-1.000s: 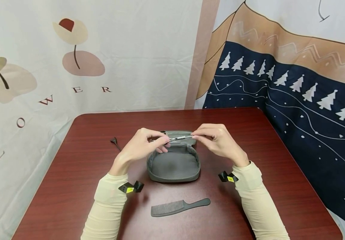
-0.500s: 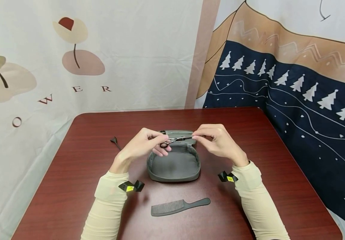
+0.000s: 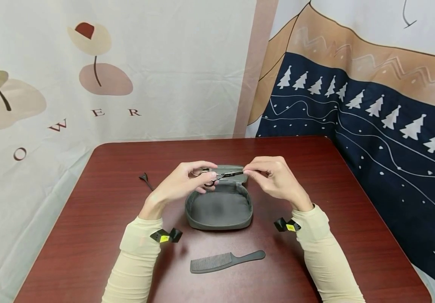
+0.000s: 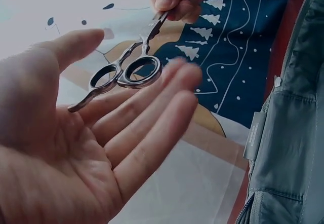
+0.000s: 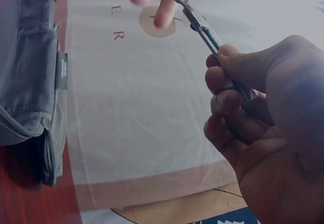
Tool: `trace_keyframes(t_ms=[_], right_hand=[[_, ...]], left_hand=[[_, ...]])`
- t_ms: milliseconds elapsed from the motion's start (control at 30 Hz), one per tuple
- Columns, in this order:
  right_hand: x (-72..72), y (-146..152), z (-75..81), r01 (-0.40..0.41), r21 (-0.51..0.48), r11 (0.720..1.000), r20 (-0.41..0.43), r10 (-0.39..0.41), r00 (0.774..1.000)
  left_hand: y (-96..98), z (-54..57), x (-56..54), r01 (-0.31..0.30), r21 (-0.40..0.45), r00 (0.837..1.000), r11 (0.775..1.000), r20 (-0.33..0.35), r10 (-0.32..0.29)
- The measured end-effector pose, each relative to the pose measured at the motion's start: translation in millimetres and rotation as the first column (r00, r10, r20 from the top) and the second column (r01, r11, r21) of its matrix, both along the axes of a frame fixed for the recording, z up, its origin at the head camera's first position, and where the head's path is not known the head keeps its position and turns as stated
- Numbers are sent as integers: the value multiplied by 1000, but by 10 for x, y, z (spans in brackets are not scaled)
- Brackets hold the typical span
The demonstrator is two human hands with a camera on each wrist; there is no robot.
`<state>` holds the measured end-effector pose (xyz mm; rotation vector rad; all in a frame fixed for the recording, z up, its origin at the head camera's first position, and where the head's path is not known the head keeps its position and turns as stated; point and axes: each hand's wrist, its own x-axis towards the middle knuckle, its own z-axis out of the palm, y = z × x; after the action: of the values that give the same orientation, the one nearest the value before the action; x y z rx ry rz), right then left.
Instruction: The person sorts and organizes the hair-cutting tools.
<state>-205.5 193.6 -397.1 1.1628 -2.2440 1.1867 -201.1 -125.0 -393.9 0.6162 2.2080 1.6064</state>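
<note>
A pair of metal thinning scissors point(image 3: 228, 174) is held in the air above the grey case, with finger rings to the left and a toothed blade to the right. My right hand point(image 3: 274, 176) pinches the blade end between thumb and fingers, as the right wrist view shows on the blades point(image 5: 205, 34). Around the ring handles point(image 4: 142, 72), my left hand point(image 3: 187, 180) has its palm turned up, its thumb lifted and its fingers extended and loose. Beneath both hands the grey zip case point(image 3: 217, 225) lies unfolded, its lid point(image 3: 236, 168) tipped back.
Nearer me on the table point(image 3: 297, 269) lies a dark grey comb point(image 3: 221, 263), handle to the right. Beside my left wrist is a thin black tool with a forked end point(image 3: 144, 177). Printed cloths point(image 3: 187, 71) hang behind the table.
The left fingers have loosened from the handles and spread apart. The scissors have turned a little, so both rings now show. The right hand keeps its pinch in nearly the same place.
</note>
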Motion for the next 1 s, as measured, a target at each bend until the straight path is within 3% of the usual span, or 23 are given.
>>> trace_keyframes(t_ms=[200,300,367,433,567,800,1000], right_hand=[[-11,10,-9,32,-22,999,-9,-32,999],[-16,18,-5,57,-28,998,-3,-57,998],[-20,22,-5,76,-27,997,4,-76,997],[-18,26,-3,97,-25,995,14,-97,995],[-9,32,-1,140,-22,990,40,-140,989],[26,22,31,194,-26,981,145,-188,971],[35,17,35,213,-48,976,258,-194,947]], left_hand=[[5,-9,20,-68,-17,990,998,-124,66],[16,-22,22,-115,-31,972,993,-207,106],[23,-28,30,-145,-32,950,989,-283,130],[36,-28,40,-186,-49,915,981,-373,155],[75,-14,58,-242,-86,826,967,-541,159],[118,-1,78,-284,-109,698,952,-705,128],[131,-9,52,-288,-97,537,953,-840,77]])
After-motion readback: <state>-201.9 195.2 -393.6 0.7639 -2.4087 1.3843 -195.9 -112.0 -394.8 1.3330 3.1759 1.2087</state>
